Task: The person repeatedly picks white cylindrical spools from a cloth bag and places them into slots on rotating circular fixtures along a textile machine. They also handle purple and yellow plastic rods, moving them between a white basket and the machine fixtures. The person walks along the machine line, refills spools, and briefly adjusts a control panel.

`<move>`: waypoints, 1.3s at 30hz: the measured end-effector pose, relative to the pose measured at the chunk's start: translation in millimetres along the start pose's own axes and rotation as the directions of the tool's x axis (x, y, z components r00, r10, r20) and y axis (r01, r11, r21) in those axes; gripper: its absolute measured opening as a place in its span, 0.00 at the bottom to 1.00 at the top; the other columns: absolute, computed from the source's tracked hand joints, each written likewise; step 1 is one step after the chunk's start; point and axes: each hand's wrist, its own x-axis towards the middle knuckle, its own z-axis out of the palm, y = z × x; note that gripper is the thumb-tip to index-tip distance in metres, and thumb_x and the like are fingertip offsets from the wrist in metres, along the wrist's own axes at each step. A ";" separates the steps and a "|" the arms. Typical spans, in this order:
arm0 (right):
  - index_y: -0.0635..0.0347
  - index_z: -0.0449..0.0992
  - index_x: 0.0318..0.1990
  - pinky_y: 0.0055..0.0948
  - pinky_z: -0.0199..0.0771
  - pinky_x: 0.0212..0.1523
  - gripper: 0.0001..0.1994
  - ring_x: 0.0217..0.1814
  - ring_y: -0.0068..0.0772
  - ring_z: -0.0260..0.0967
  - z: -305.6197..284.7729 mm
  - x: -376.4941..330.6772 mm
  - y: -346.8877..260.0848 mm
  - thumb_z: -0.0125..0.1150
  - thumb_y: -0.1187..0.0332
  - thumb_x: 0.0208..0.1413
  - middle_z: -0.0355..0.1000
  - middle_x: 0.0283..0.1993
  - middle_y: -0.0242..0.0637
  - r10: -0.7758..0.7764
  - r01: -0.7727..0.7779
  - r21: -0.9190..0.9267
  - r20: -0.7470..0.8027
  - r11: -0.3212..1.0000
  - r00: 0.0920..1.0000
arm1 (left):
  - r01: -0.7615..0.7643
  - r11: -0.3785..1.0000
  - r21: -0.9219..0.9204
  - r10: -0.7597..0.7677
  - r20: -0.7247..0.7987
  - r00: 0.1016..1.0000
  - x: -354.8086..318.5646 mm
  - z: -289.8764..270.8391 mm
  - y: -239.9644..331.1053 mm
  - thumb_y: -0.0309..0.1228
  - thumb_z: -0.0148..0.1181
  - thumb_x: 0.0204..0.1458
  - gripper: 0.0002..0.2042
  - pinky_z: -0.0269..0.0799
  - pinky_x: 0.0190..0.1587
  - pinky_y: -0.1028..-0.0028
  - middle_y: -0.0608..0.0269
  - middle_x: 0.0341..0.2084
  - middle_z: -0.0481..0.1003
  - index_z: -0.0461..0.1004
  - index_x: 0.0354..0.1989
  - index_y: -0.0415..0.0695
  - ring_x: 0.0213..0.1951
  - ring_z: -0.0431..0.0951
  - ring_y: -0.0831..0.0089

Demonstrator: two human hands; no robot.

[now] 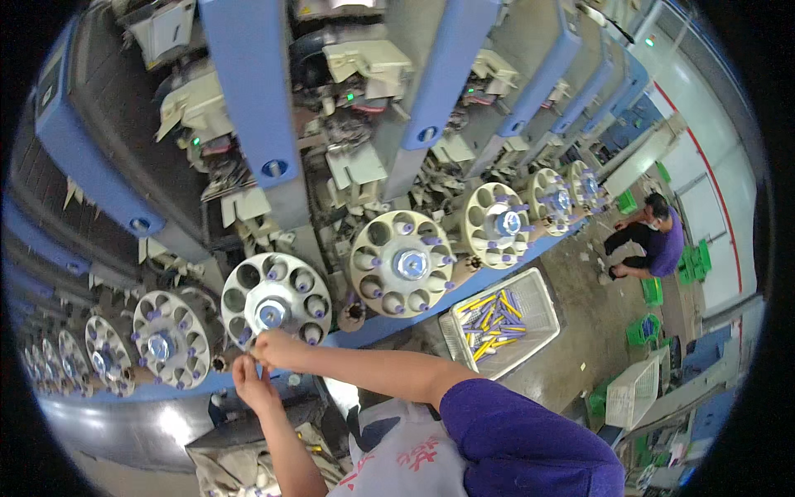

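My left hand [248, 383] and my right hand [272, 348] meet just below a cream round magazine wheel [276, 296] with several pockets, some holding purple-tipped bobbins. The fingers of both hands are pinched together at the wheel's lower rim, apparently on a thin thread too fine to make out. My right forearm runs from a purple sleeve [513, 439] at the lower right.
More magazine wheels [403, 262] line the blue winding machine [248, 99] left and right. A white crate [505, 319] with yellow and purple tubes stands on the floor. Further right sits another person [650, 240] in purple, with green baskets [642, 330] about and another white crate [633, 391].
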 end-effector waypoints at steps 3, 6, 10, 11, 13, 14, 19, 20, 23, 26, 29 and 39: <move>0.66 0.71 0.22 0.32 0.67 0.26 0.10 0.24 0.27 0.67 -32.0 -8.9 -15.7 0.54 0.72 0.54 0.70 0.20 0.40 -0.208 0.209 0.000 -0.119 0.978 0.971 | -0.014 0.993 0.114 -0.001 0.128 0.992 10.9 -6.3 -7.6 0.30 0.58 0.57 0.09 0.71 0.44 0.69 0.65 0.40 0.74 0.72 0.44 0.44 0.44 0.73 0.73; 0.59 0.71 0.32 0.32 0.68 0.38 0.05 0.37 0.31 0.67 -71.6 -1.8 -37.7 0.55 0.80 0.49 0.69 0.32 0.36 -0.606 0.615 -0.209 -0.571 0.760 0.555 | -0.021 0.966 0.256 0.010 0.045 0.999 22.3 -15.5 -10.8 0.29 0.56 0.57 0.10 0.72 0.46 0.66 0.62 0.41 0.75 0.72 0.45 0.43 0.44 0.75 0.71; 0.63 0.71 0.30 0.42 0.68 0.44 0.01 0.40 0.50 0.66 -103.2 11.7 -18.9 0.55 0.76 0.50 0.68 0.39 0.46 -0.671 0.449 -0.526 -0.380 0.723 0.636 | -0.173 0.962 0.211 0.182 -0.024 0.983 17.3 -22.0 -11.5 0.27 0.61 0.53 0.06 0.71 0.40 0.70 0.66 0.35 0.76 0.76 0.38 0.42 0.39 0.74 0.76; 0.61 0.74 0.31 0.42 0.68 0.47 0.03 0.46 0.48 0.66 -108.0 14.4 -2.0 0.57 0.74 0.49 0.68 0.44 0.44 -0.727 0.436 -0.693 -0.187 0.574 0.660 | -0.147 0.959 0.241 0.153 -0.004 0.988 15.8 -18.8 -11.4 0.27 0.61 0.52 0.06 0.70 0.40 0.72 0.68 0.34 0.75 0.76 0.37 0.43 0.38 0.73 0.77; 0.58 0.79 0.31 0.42 0.67 0.50 0.05 0.53 0.45 0.65 -117.9 20.3 25.1 0.59 0.71 0.48 0.68 0.51 0.39 -0.725 0.403 -0.841 0.018 0.361 0.688 | -0.320 0.820 0.474 0.329 0.066 0.942 13.9 -11.1 -12.2 0.28 0.60 0.53 0.07 0.69 0.40 0.72 0.66 0.34 0.76 0.75 0.38 0.40 0.37 0.72 0.76; 0.57 0.80 0.30 0.42 0.67 0.52 0.05 0.55 0.44 0.65 -120.5 22.1 33.2 0.60 0.69 0.48 0.68 0.53 0.37 -0.652 0.342 -0.866 0.025 0.365 0.758 | -0.366 0.685 0.630 0.366 0.137 0.921 13.9 -5.9 -13.7 0.28 0.60 0.53 0.08 0.69 0.41 0.72 0.66 0.34 0.76 0.75 0.39 0.38 0.38 0.72 0.75; 0.58 0.79 0.40 0.39 0.65 0.57 0.12 0.57 0.44 0.66 -114.7 24.9 26.6 0.59 0.66 0.49 0.71 0.52 0.42 -0.517 0.295 -0.482 -0.433 0.825 0.738 | -0.618 -0.244 0.747 0.482 0.647 0.591 31.1 23.2 -37.7 0.50 0.64 0.47 0.38 0.50 0.62 0.48 0.36 0.60 0.56 0.60 0.59 0.34 0.62 0.54 0.40; 0.55 0.80 0.39 0.43 0.60 0.61 0.11 0.59 0.45 0.63 -110.8 22.3 23.6 0.60 0.66 0.48 0.71 0.53 0.41 -0.622 0.407 -0.527 -0.332 0.746 0.709 | -0.531 -0.386 0.754 0.430 0.656 0.620 35.9 31.0 -47.5 0.52 0.65 0.45 0.41 0.50 0.62 0.43 0.36 0.61 0.57 0.59 0.61 0.35 0.63 0.52 0.38; 0.50 0.78 0.44 0.54 0.46 0.68 0.15 0.68 0.46 0.54 -98.7 -8.0 34.0 0.60 0.67 0.46 0.65 0.59 0.41 -0.617 0.367 -0.816 0.016 0.447 0.787 | -0.456 -0.685 0.568 0.138 0.716 0.684 39.4 43.0 -52.3 0.52 0.61 0.43 0.35 0.53 0.57 0.40 0.54 0.62 0.62 0.67 0.58 0.44 0.66 0.52 0.47; 0.58 0.70 0.50 0.49 0.55 0.64 0.21 0.64 0.51 0.56 -114.1 -87.9 117.3 0.60 0.71 0.45 0.60 0.60 0.46 -0.816 0.548 -0.695 -0.098 0.466 0.570 | -0.452 -0.487 0.748 0.098 0.561 0.822 35.7 59.2 -24.9 0.35 0.57 0.48 0.10 0.71 0.39 0.61 0.50 0.34 0.79 0.80 0.28 0.42 0.37 0.78 0.59; 0.55 0.72 0.47 0.41 0.71 0.49 0.16 0.47 0.44 0.69 -171.9 -218.7 258.3 0.58 0.68 0.50 0.69 0.45 0.42 -0.712 0.485 -0.586 -0.242 0.649 0.659 | -0.633 -0.182 0.753 0.017 0.645 0.764 13.4 91.1 20.2 0.31 0.57 0.51 0.10 0.72 0.35 0.66 0.53 0.26 0.80 0.80 0.33 0.36 0.32 0.79 0.63; 0.59 0.79 0.30 0.45 0.76 0.37 0.12 0.36 0.48 0.75 -411.0 -576.0 739.3 0.53 0.62 0.51 0.76 0.33 0.47 0.490 -0.722 -0.287 -0.575 0.630 0.655 | -0.572 0.333 0.749 -0.545 0.649 0.532 -360.7 191.2 -431.7 0.21 0.59 0.51 0.10 0.71 0.44 0.78 0.66 0.39 0.77 0.78 0.42 0.40 0.41 0.75 0.79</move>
